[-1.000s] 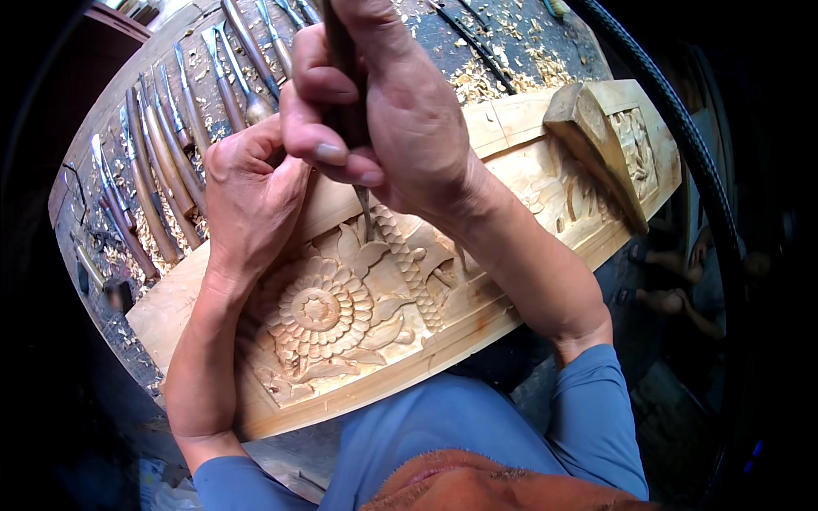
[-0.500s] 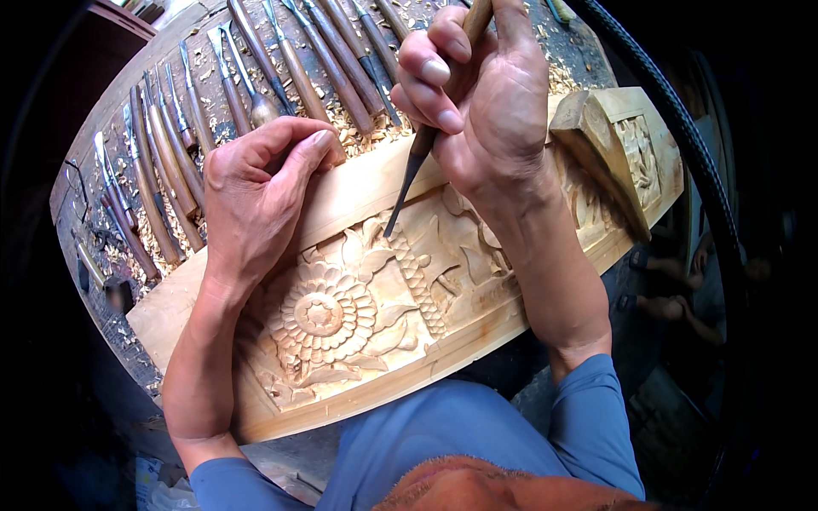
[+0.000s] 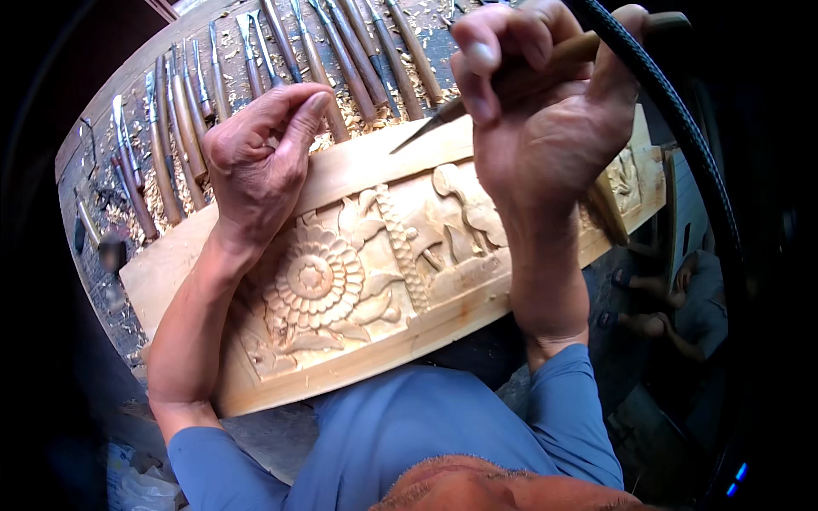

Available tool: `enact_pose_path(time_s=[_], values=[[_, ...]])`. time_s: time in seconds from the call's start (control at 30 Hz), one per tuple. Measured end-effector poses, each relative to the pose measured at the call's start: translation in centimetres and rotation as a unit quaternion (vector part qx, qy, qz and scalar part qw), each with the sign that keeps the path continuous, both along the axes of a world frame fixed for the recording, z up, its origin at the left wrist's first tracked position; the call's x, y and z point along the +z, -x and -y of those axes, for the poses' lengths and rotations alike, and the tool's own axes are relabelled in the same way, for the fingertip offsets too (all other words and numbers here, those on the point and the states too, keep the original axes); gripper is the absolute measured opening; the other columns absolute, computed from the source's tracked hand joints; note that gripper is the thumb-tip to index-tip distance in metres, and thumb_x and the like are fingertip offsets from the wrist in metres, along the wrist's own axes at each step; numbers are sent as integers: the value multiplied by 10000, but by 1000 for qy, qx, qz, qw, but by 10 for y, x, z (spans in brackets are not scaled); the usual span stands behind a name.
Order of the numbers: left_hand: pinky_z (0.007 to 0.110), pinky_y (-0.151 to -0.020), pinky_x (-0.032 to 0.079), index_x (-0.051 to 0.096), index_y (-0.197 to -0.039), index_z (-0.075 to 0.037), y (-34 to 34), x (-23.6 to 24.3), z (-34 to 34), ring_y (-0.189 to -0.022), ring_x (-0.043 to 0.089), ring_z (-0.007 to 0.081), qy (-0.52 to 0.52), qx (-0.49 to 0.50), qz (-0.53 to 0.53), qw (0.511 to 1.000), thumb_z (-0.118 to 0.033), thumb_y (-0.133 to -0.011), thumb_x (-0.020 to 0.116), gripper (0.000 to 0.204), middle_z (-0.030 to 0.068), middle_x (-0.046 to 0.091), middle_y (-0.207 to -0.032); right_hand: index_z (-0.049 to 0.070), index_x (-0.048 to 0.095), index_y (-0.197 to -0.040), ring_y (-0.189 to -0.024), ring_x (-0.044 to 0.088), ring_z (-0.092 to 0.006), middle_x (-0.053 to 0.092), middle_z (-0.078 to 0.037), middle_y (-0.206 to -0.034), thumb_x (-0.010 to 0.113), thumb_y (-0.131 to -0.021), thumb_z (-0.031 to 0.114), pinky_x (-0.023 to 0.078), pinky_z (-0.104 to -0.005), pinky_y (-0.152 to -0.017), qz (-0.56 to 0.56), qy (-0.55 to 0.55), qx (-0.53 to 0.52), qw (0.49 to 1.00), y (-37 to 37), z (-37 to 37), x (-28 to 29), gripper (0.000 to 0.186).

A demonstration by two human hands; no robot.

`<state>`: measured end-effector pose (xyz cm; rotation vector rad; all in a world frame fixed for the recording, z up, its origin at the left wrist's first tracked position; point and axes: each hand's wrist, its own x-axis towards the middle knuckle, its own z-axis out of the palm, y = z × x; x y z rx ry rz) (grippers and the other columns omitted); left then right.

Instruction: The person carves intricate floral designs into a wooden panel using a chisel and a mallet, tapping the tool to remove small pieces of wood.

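Note:
My right hand (image 3: 554,128) is raised over the far side of a carved wooden panel (image 3: 460,311). Its fingers close round the wooden handle of a carving chisel (image 3: 558,56), whose dark, narrow blade points left and down above the panel's plain far border. My left hand (image 3: 264,157) is by that border, left of the blade, with thumb and forefinger pressed together; whatever may be between them is hidden. Below it, the relief shows a round flower (image 3: 309,277), leaves and a twisted rope band (image 3: 399,247). A wooden mallet-like block (image 3: 607,213) on the panel is partly behind my right wrist.
Beyond the panel, a long row of carving chisels and gouges (image 3: 183,119) lies on the dark worktable among wood shavings (image 3: 341,123). A black braided cable (image 3: 673,94) crosses the right side. At the right, another person (image 3: 682,307) sits lower down.
My right hand has moved right and tipped the chisel from steep to a flatter slant, its blade shifting from the carving to the far border. My left hand keeps its pinch.

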<state>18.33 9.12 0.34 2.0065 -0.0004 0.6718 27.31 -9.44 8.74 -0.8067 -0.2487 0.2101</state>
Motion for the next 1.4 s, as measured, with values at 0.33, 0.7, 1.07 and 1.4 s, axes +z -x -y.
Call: enact_pose_path(time_s=[0.33, 0.7, 1.07, 1.4], values=[[336, -626, 632, 365, -1606, -34, 109, 3, 68, -693, 768, 224, 94, -212, -45, 972, -127, -887, 824, 858, 149, 794, -1034, 81, 528, -1043, -566, 592, -139, 704, -244, -1016, 254, -1118, 618, 452, -194, -472, 267, 152, -3, 952, 58, 5, 3, 607], [400, -775, 608, 131, -1645, 94, 114, -12, 72, -875, 746, 337, 98, -303, -38, 947, -216, -813, 872, 1156, 266, 634, -1394, 93, 502, -1098, -439, 423, -107, 659, -158, -837, 428, -1043, 705, 355, -206, -428, 153, 83, -7, 985, 84, -15, -7, 619], [443, -848, 597, 154, -1636, 101, 111, -1, 63, -1038, 708, 447, 109, -269, -45, 956, -123, -801, 852, 1111, 369, 578, -1356, 133, 355, -708, -429, 319, -133, 554, -162, -641, 297, -1148, 552, 311, -259, -446, 85, 200, -7, 976, 97, -10, 4, 611], [457, -847, 591, 134, -1644, 89, 109, -4, 64, -1035, 702, 460, 116, -263, -51, 957, -125, -797, 851, 1130, 365, 576, -1368, 123, 334, -703, -425, 288, -137, 533, -192, -631, 274, -1158, 521, 315, -225, -416, 101, 136, 16, 985, 93, -14, -6, 608]])
